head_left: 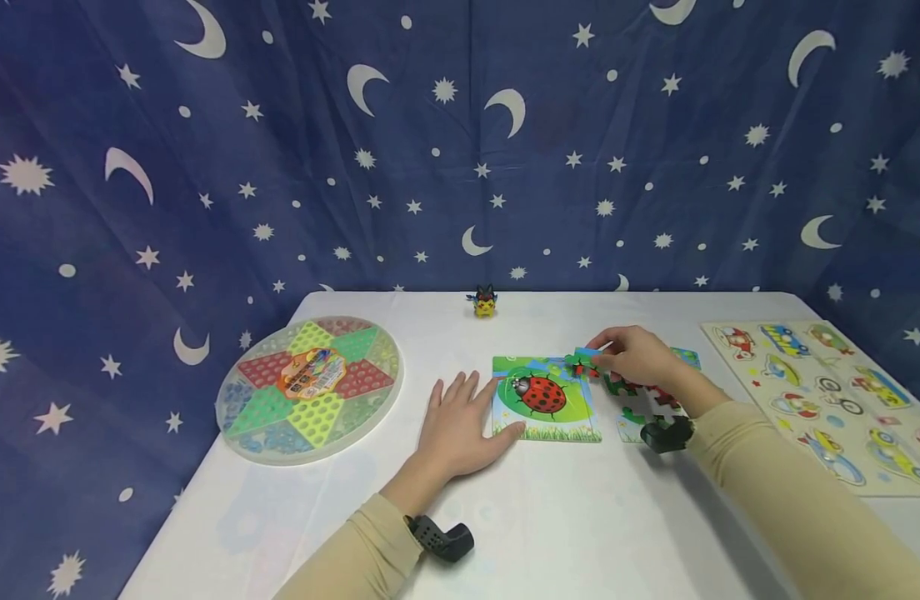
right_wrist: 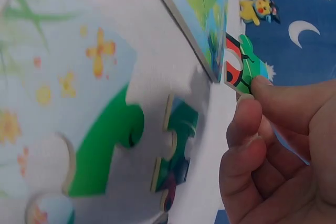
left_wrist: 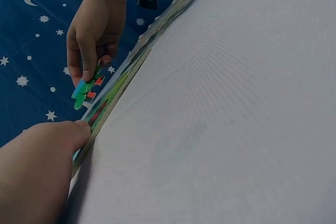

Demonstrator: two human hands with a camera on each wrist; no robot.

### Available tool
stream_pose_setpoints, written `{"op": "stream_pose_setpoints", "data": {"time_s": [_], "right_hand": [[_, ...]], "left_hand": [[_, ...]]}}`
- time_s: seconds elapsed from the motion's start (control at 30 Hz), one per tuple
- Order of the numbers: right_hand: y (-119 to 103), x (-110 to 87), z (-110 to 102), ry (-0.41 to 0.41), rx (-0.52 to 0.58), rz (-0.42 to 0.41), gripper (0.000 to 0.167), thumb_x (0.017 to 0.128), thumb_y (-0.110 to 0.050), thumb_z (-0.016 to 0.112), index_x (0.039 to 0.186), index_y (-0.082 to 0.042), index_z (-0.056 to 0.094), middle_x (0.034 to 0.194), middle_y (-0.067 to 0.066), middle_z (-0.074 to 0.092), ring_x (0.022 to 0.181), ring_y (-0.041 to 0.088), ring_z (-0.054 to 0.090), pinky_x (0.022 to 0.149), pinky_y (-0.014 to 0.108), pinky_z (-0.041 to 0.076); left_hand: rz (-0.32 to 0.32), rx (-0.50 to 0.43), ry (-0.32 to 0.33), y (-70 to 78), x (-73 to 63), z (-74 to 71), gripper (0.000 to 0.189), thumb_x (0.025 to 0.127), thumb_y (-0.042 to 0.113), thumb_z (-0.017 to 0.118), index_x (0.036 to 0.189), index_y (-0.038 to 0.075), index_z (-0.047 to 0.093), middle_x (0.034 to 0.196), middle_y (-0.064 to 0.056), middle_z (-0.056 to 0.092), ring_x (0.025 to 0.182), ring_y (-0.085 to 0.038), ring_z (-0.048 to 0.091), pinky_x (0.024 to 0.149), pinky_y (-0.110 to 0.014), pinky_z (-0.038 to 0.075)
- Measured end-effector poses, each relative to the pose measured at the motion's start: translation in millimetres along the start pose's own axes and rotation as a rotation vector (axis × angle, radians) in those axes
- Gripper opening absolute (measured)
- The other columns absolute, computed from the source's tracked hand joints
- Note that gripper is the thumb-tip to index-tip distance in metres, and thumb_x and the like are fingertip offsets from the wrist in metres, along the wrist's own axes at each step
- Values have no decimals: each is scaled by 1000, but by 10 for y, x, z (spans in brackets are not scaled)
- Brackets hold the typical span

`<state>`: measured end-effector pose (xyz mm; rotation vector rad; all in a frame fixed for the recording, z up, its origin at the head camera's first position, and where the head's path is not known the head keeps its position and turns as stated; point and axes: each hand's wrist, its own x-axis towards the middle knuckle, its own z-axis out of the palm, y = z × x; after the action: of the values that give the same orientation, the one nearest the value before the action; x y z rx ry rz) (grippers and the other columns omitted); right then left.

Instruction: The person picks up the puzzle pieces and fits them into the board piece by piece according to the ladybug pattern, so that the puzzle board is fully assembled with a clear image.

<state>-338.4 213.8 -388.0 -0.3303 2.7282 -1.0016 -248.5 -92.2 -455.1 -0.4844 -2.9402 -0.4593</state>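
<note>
A square jigsaw board (head_left: 576, 418) with a red ladybug picture lies on the white table. At its left side my left hand (head_left: 458, 427) rests with fingers spread, the thumb touching the board's edge in the left wrist view. My right hand (head_left: 640, 360) pinches a green, blue and red jigsaw piece (right_wrist: 251, 65) between thumb and fingers. That piece is held tilted above the board's upper right part; its underside is hidden. Beneath and beside the right hand lie several loose jigsaw pieces (head_left: 631, 427), partly covered by the hand and wrist.
A round Chinese checkers board (head_left: 355, 417) with marbles stands on the left. On the right lies a wooden picture puzzle board (head_left: 793, 429). A small yellow figurine (head_left: 485, 303) stands near the back edge, before a blue star-and-moon curtain (head_left: 430, 208).
</note>
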Motion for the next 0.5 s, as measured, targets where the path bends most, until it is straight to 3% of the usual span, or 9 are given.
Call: {"op": "stream_pose_setpoints", "data": {"time_s": [0.5], "right_hand": [[-30, 25, 110, -7, -52, -43, 21, 99, -15, 68, 117, -5, 70, 91, 6, 66, 69, 21, 61, 57, 34, 48]], "left_hand": [[0, 2, -3, -11, 6, 9, 84, 94, 75, 44, 159, 22, 41, 162, -14, 37, 152, -32, 26, 123, -57, 10]]}}
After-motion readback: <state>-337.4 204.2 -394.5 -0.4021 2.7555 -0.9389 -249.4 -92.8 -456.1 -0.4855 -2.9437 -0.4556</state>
